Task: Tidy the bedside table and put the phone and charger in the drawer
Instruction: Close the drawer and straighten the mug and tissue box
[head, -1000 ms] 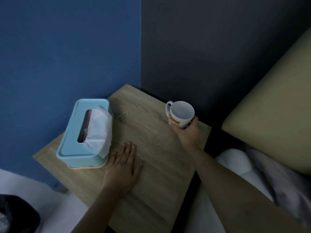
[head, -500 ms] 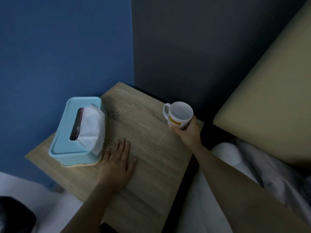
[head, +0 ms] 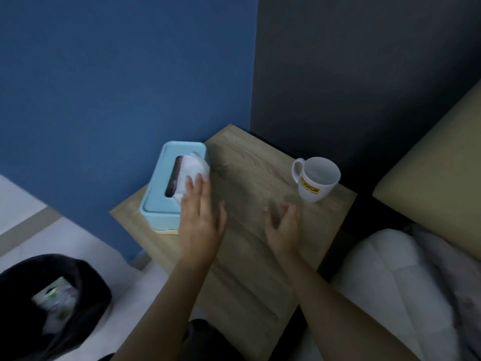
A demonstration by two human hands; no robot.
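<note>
Left hand (head: 201, 222): we see it spread flat, fingertips on the tissue box (head: 166, 194), centre-left, gripping nothing.
Right hand (head: 282, 227): loosely splayed, empty, just below the mug (head: 316, 178).
Mug: upright, looks empty, centre-right on the bedside table (head: 247, 256).
Phone, charger: we see neither.

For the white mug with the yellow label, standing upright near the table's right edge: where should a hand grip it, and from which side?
Probably the body of the white mug with the yellow label, approached from the near right by the right hand, which is open just short of it. Its handle points far-left, away from that hand, and the upright, round wall suits a wrap grip.
</note>
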